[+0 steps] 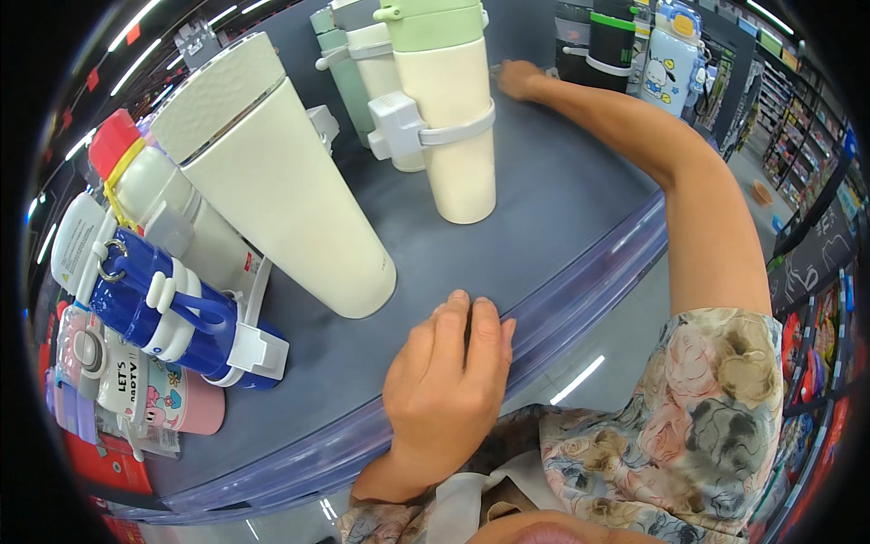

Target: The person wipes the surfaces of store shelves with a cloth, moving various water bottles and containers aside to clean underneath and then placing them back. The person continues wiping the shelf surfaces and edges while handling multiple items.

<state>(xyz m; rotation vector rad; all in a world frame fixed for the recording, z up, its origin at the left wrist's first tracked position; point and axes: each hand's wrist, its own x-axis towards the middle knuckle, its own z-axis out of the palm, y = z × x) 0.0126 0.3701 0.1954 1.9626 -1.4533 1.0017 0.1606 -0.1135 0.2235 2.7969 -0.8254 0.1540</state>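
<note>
My left hand (445, 381) rests palm down by the front edge of a grey shelf (544, 183), fingers stretched forward, nothing visible in it. My right hand (520, 80) reaches to the back of the shelf, left of a black bottle (610, 47); its fingers are bent, and whether they hold anything cannot be made out. Between my arms stands a cream tumbler (448, 81) with a green lid and a grey security tag (397, 126) strapped around it. Left of it is a larger cream tumbler (285, 190) with a textured top.
At left stand a blue bottle (197, 299) with a white tag, a pink cup (202, 406) and a pale bottle (204, 217) with a red cap. Paler bottles (374, 61) are behind. A light blue cartoon bottle (669, 64) stands right. A clear plastic strip (584, 272) lines the shelf front.
</note>
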